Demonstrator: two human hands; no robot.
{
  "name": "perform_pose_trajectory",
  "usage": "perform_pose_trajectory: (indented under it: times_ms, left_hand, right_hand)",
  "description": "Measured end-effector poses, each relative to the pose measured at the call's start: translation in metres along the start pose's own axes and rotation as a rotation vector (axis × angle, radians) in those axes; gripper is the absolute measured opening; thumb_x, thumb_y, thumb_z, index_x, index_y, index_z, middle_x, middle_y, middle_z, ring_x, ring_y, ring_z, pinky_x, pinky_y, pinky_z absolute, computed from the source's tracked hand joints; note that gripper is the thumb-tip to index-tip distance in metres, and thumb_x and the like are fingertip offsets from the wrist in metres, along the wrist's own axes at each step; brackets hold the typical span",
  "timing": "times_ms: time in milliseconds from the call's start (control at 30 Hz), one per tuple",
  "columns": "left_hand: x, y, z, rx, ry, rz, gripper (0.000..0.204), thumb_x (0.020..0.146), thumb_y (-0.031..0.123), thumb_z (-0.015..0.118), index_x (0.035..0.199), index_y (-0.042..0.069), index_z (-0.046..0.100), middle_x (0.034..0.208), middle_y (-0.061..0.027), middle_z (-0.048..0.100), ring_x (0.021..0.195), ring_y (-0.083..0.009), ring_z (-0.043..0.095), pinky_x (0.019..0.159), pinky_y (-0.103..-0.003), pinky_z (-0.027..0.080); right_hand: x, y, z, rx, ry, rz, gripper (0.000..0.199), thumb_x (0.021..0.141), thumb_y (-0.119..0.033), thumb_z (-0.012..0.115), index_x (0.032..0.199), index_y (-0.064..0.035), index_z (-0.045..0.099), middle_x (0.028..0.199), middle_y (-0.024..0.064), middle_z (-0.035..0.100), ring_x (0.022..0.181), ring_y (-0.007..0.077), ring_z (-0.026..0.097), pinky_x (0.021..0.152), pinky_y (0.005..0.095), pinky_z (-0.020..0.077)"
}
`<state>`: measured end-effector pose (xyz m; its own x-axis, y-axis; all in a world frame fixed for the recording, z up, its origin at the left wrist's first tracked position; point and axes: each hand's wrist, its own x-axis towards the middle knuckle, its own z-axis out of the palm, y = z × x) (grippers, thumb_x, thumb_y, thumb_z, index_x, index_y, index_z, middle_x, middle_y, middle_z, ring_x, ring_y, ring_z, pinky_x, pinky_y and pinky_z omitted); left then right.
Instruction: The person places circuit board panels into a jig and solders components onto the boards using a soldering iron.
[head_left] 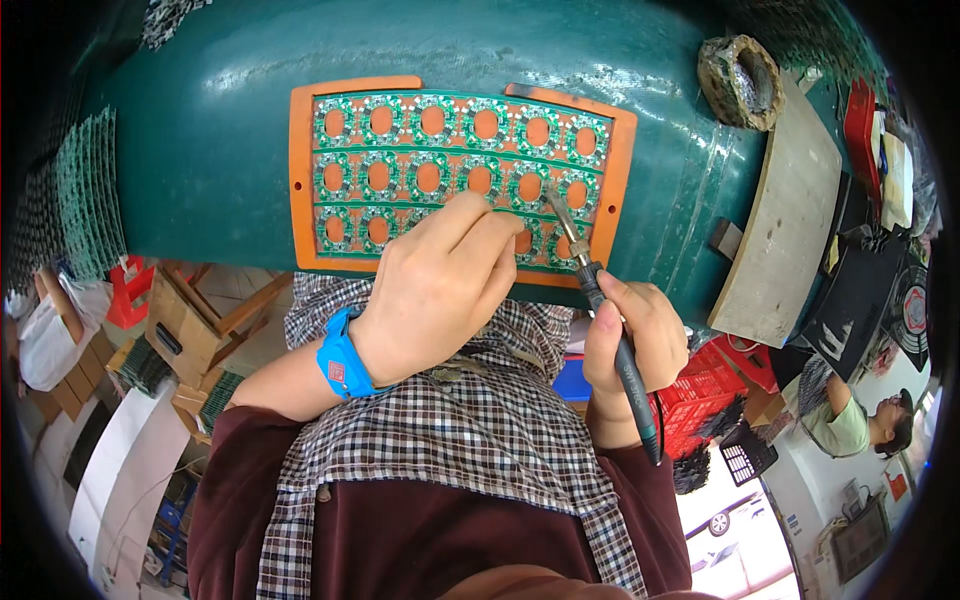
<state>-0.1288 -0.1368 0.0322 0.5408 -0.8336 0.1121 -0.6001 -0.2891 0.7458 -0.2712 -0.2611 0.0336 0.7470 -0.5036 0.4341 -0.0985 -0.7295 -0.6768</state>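
An orange tray (301, 170) lies on the dark green table (220, 130), holding a green panel of several round circuit boards (430, 150) with oval holes. My left hand (440, 285), with a blue wrist strap (343, 358), rests over the panel's near edge with its fingers curled; whether it pinches anything I cannot see. My right hand (630, 345) grips a dark soldering iron (610, 330) like a pen. Its metal tip (556, 205) touches a board at the panel's right side.
A worn ring-shaped tip-cleaning sponge (741, 80) sits at the table's far right, beside a pale board (785, 220). Stacks of green panels (85, 190) stand at the left. A red crate (700, 395), wooden stools (200, 310) and another person (850, 420) are nearby.
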Motion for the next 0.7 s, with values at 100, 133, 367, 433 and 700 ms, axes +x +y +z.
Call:
perform_pose_trajectory:
  times_ms: [100, 133, 367, 433, 700]
  left_hand:
    - [-0.003, -0.001, 0.003, 0.005, -0.030, 0.013, 0.018, 0.072, -0.001, 0.064, 0.089, 0.003, 0.060, 0.080, -0.0076, 0.051, 0.068, -0.0232, 0.060, 0.055, -0.034, 0.049]
    - [-0.004, -0.002, 0.005, 0.017, -0.022, 0.030, 0.019, 0.073, -0.001, 0.064, 0.090, 0.003, 0.060, 0.080, -0.0074, 0.051, 0.068, -0.0228, 0.060, 0.055, -0.033, 0.049]
    - [-0.004, -0.001, 0.008, 0.047, -0.031, 0.026, 0.022, 0.076, -0.006, 0.062, 0.096, 0.002, 0.061, 0.083, -0.0082, 0.055, 0.067, -0.0232, 0.059, 0.055, -0.033, 0.048]
    - [-0.004, -0.001, 0.009, 0.057, -0.039, 0.028, 0.022, 0.076, -0.005, 0.062, 0.096, 0.002, 0.061, 0.083, -0.0081, 0.055, 0.067, -0.0233, 0.059, 0.055, -0.033, 0.048]
    - [-0.001, -0.001, 0.004, 0.080, -0.115, 0.027, 0.020, 0.078, -0.003, 0.061, 0.097, 0.004, 0.061, 0.086, -0.0079, 0.055, 0.068, -0.0244, 0.059, 0.056, -0.033, 0.048]
  right_hand:
    - [-0.007, -0.008, -0.008, -0.040, 0.022, 0.014, 0.014, 0.078, -0.007, 0.056, 0.081, 0.0053, 0.062, 0.064, 0.0142, 0.060, 0.053, 0.0246, 0.059, 0.050, 0.0318, 0.0475]
    - [-0.011, -0.009, -0.010, -0.044, 0.049, 0.035, 0.019, 0.082, -0.010, 0.051, 0.078, 0.0056, 0.060, 0.064, 0.0159, 0.059, 0.054, 0.0260, 0.058, 0.051, 0.0332, 0.0467]
    - [-0.025, -0.001, -0.011, 0.052, 0.042, 0.021, 0.018, 0.080, -0.012, 0.053, 0.077, 0.0046, 0.061, 0.060, 0.0130, 0.058, 0.049, 0.0241, 0.057, 0.048, 0.0322, 0.0462]
    - [-0.025, 0.000, -0.009, 0.061, 0.043, 0.016, 0.015, 0.077, -0.010, 0.057, 0.078, 0.0039, 0.063, 0.061, 0.0112, 0.060, 0.049, 0.0230, 0.058, 0.048, 0.0311, 0.0473]
    - [-0.031, 0.000, -0.004, 0.058, 0.048, -0.006, 0.013, 0.076, -0.007, 0.056, 0.077, 0.0043, 0.063, 0.060, 0.0109, 0.059, 0.049, 0.0225, 0.058, 0.046, 0.0307, 0.0473]
